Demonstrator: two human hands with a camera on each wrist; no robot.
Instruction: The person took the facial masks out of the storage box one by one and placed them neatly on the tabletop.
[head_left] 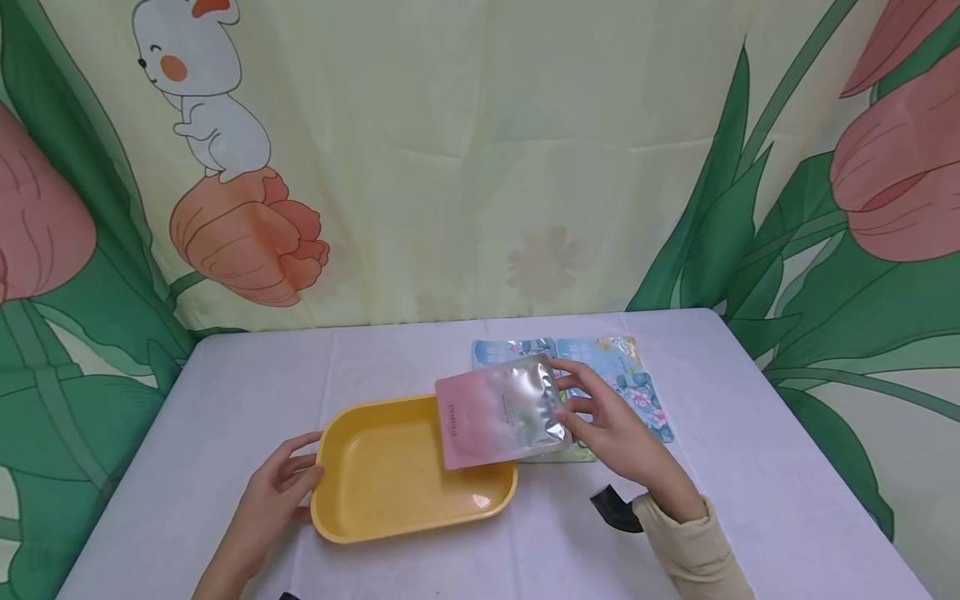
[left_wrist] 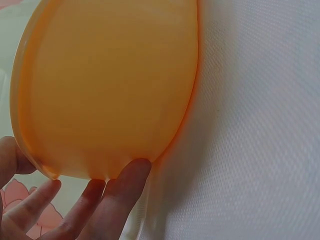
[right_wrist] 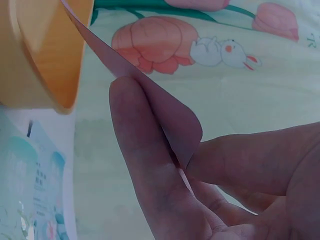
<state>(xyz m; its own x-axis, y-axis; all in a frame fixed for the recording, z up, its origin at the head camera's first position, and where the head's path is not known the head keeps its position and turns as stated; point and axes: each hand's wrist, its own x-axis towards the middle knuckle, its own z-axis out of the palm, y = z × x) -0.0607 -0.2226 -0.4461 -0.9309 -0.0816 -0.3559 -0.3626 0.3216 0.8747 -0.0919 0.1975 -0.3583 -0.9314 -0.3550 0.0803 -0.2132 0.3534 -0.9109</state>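
My left hand holds the left end of a yellow tray, which stands on the table. In the left wrist view its fingertips press against the tray's end wall. Over the tray's right part, tilted, is a pink-and-silver foil sachet. My right hand pinches the sachet's silver right end between thumb and fingers. From the right wrist the sachet shows edge-on, the thumb on one face and a finger along the other. Its far end reaches across the tray's rim.
Several blue flowered sachets lie on the white-covered table behind and right of the tray, partly hidden by the pink one. A curtain with a rabbit and tulips hangs behind the table. A black strap end sticks out near the right sleeve.
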